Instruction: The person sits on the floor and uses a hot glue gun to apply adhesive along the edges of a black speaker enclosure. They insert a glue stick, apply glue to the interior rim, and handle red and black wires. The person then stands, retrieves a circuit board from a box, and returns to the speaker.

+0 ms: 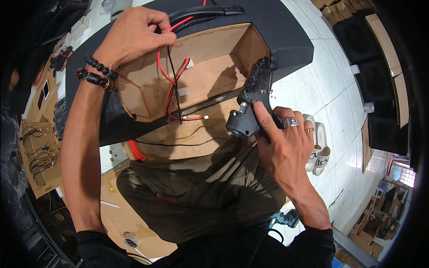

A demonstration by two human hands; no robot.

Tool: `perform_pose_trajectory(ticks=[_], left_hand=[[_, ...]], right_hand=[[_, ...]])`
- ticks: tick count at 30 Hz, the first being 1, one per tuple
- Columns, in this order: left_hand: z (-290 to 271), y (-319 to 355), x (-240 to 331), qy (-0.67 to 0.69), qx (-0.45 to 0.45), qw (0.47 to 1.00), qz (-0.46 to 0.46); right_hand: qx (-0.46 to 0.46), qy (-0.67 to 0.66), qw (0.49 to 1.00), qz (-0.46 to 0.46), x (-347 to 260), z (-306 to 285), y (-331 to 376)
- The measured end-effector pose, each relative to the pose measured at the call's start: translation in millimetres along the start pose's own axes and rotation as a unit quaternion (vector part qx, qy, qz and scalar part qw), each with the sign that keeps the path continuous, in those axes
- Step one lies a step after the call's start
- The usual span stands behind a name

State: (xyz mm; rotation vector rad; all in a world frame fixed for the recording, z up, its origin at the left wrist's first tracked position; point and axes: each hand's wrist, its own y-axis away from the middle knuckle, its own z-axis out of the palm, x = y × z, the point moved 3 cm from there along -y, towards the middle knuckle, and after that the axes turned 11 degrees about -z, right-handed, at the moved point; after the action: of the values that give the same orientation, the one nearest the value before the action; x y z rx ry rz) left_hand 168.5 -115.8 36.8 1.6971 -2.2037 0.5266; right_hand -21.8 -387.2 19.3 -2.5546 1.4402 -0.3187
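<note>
A black-covered speaker cabinet lies in front of me, its bare wooden cavity open toward me. Above the cavity's left rim, my left hand pinches red and black wires near the black carry handle. Those wires dangle into the opening, with small white plugs at their ends. My right hand is wrapped round a black pistol-like tool with a short metal rod. It is held over the cavity's right corner; its exact kind is unclear.
Between my crossed legs and the cabinet lies cardboard with a red-handled object. A teal drill and a tape roll lie close by. Right are sandals and black speaker boxes; left, a carton of cables.
</note>
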Motion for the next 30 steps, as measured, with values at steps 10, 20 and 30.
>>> perform_pose_trajectory(ticks=[10, 20, 30], left_hand=[[0, 0, -3, 0.007, 0.004, 1.000, 0.008], [2, 0, -3, 0.004, 0.008, 1.000, 0.002], [0, -1, 3, 0.010, -0.015, 1.000, -0.013]], right_hand=[[0.003, 0.008, 1.000, 0.001, -3, 2, 4], [0.008, -0.001, 1.000, 0.025, -11, 9, 10], [-0.006, -0.006, 0.998, 0.058, -19, 9, 9]])
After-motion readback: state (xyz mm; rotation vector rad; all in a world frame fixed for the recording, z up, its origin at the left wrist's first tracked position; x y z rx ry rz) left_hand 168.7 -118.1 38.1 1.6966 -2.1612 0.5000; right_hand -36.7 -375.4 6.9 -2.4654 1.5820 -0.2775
